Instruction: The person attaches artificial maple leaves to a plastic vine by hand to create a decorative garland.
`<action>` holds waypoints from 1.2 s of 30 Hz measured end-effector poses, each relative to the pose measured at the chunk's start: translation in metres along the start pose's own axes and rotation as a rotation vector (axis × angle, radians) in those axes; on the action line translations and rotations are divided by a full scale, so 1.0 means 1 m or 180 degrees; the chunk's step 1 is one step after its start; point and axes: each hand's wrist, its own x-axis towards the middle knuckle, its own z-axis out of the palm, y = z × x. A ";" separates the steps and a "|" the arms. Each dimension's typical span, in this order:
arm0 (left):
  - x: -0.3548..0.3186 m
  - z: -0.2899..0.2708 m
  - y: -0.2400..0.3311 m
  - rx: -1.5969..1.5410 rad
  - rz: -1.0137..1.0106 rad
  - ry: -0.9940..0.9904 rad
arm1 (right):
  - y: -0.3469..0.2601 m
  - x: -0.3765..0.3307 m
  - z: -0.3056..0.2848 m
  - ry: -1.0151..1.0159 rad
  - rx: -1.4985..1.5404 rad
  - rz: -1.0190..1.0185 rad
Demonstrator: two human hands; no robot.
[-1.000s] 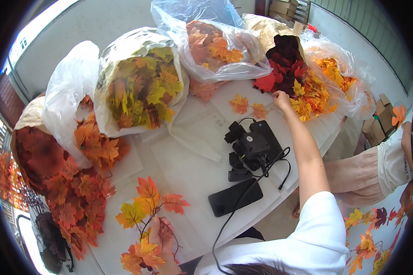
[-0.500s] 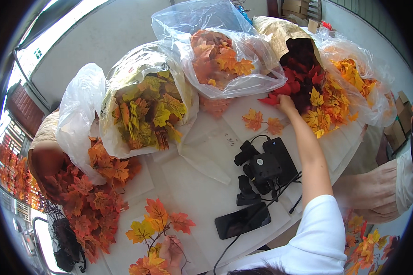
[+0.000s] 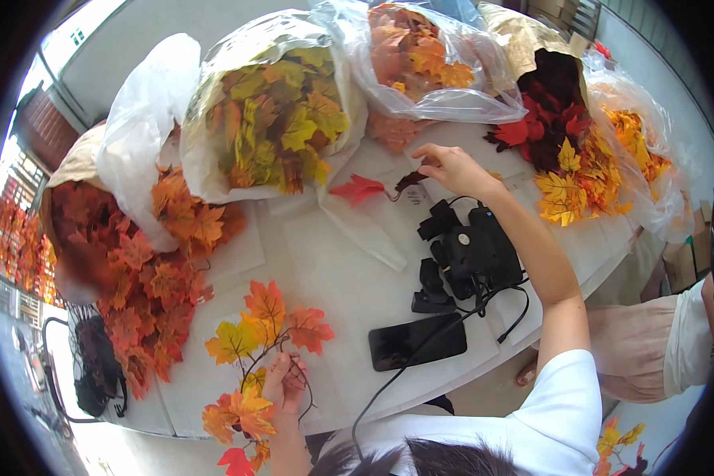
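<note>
My left hand (image 3: 284, 382), near the front edge of the table, is closed round the thin stem of an artificial maple branch (image 3: 250, 369) with yellow, orange and red leaves. My right hand (image 3: 456, 169) hovers over the far middle of the table with thumb and forefinger apart. Just below its fingertips is a small artificial leaf sprig, with a bright red leaf (image 3: 358, 190) at one end and a dark maroon leaf (image 3: 410, 181) at the other. Whether the thumb still touches the dark leaf is hard to see.
Bags of artificial leaves ring the far side: red-orange leaves (image 3: 139, 305), green-yellow leaves (image 3: 278, 119), orange leaves (image 3: 420, 55), dark red leaves (image 3: 551, 119) and yellow leaves (image 3: 575, 186). Black devices with cables (image 3: 472, 254) and a phone (image 3: 417, 341) lie mid-table. Another person's leg (image 3: 635, 349) is at right.
My right hand has come left from the dark red leaves, and the red and maroon sprig has come with it. My left hand keeps hold of the branch. The view has shifted.
</note>
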 end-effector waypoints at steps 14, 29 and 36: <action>-0.015 0.003 0.006 0.0012 -0.0070 -0.0648 | -0.018 0.008 0.077 -0.0076 -0.2069 -0.0560; -0.030 0.029 0.006 -0.0190 0.0209 -0.0148 | -0.132 -0.043 0.029 0.1880 0.0171 -0.1286; -0.036 0.043 0.000 -0.0298 0.0359 -0.0176 | -0.210 -0.145 0.138 0.0107 0.2475 -0.1057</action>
